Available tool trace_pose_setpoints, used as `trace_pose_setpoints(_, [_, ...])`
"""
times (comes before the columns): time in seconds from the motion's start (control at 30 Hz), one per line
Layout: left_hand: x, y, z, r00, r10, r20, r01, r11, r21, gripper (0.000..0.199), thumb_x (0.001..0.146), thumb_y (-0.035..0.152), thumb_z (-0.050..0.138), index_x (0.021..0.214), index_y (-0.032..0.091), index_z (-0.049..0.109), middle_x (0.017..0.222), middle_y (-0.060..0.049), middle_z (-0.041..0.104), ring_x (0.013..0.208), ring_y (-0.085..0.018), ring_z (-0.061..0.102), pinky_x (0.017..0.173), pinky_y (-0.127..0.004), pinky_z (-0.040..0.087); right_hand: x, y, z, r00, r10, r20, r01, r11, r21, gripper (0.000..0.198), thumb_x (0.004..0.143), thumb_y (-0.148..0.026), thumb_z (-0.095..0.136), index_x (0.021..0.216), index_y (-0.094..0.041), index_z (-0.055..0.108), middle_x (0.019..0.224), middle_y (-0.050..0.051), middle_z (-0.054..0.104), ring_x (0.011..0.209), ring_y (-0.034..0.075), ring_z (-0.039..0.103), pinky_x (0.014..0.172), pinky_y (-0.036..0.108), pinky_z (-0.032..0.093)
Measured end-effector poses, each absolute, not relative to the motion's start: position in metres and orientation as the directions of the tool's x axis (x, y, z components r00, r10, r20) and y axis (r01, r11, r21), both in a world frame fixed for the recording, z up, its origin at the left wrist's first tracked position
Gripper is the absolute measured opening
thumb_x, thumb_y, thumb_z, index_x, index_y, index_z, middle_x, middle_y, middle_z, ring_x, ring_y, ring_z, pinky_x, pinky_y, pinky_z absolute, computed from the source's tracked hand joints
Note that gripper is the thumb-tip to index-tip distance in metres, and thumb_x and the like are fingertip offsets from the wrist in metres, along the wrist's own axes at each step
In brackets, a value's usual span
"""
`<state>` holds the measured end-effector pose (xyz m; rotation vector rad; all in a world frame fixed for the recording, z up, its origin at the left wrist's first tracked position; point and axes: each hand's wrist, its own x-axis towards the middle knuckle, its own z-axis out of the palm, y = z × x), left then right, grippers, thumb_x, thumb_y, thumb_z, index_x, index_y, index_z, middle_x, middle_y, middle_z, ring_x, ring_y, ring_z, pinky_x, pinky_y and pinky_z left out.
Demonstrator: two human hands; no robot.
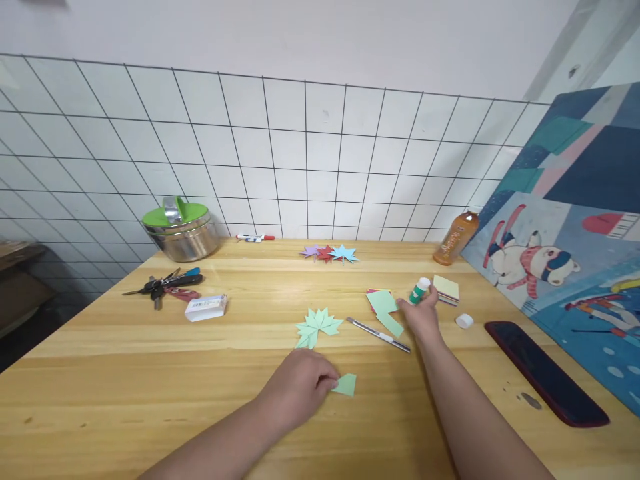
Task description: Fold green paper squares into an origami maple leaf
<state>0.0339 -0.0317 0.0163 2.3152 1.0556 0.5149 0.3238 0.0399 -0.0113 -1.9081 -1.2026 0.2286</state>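
My left hand (303, 387) rests low over the table, thumb and forefinger pinching the edge of a small light green paper piece (347, 385). Just beyond it lies a fan of folded light green paper points (319, 327). My right hand (423, 319) is around the near side of a green and white glue stick (419, 291), with thumb and forefinger spread to either side; contact is hard to make out. Beside the thumb are cut green paper sheets (385, 311). A utility knife (379, 335) lies between the hands. To the right sits a white cap (465, 321).
Square notepaper (446, 288) and a dark phone (546, 373) lie right. An amber bottle (456, 238) stands near the picture board (560, 220). Paper leaves (330, 253) and a marker (255, 238) are at the back. Left are a lidded pot (183, 233), keys (163, 285) and a small box (206, 307).
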Motion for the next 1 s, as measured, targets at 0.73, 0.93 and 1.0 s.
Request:
trace_pose_setpoints(0.73, [0.037, -0.025, 0.018, 0.501, 0.861, 0.085, 0.699, -0.46, 0.548, 0.01, 0.075, 0.019, 0.057, 0.071, 0.023, 0.065, 0.071, 0.001, 0.061, 0.075, -0.017, 0.054, 0.068, -0.029, 0.038, 0.239, -0.044, 0.057, -0.182, 0.959, 0.216, 0.435, 0.275, -0.857, 0.027, 0.08, -0.046, 0.054, 0.08, -0.019, 0.052, 0.074, 0.001, 0.051, 0.062, 0.012, 0.048, 0.051, 0.023, 0.038])
trace_pose_setpoints(0.93, [0.039, -0.026, 0.019, 0.481, 0.873, 0.077, 0.731, -0.448, 0.514, 0.014, 0.079, 0.031, 0.054, 0.072, 0.024, 0.064, 0.075, -0.001, 0.062, 0.077, -0.02, 0.054, 0.068, -0.032, 0.033, 0.217, -0.052, 0.049, -0.404, 0.898, 0.178, 0.69, 0.426, -0.585, 0.023, 0.086, -0.043, 0.046, 0.082, -0.021, 0.049, 0.067, -0.001, 0.053, 0.059, 0.013, 0.045, 0.053, 0.023, 0.029])
trace_pose_setpoints(1.0, [0.039, -0.026, 0.019, 0.478, 0.875, 0.077, 0.735, -0.447, 0.51, 0.016, 0.079, 0.033, 0.054, 0.07, 0.023, 0.063, 0.074, -0.001, 0.062, 0.077, -0.021, 0.053, 0.067, -0.032, 0.032, 0.217, -0.049, 0.045, -0.422, 0.893, 0.159, 0.712, 0.435, -0.551, 0.023, 0.087, -0.044, 0.044, 0.084, -0.021, 0.049, 0.069, -0.001, 0.055, 0.061, 0.014, 0.047, 0.054, 0.023, 0.029])
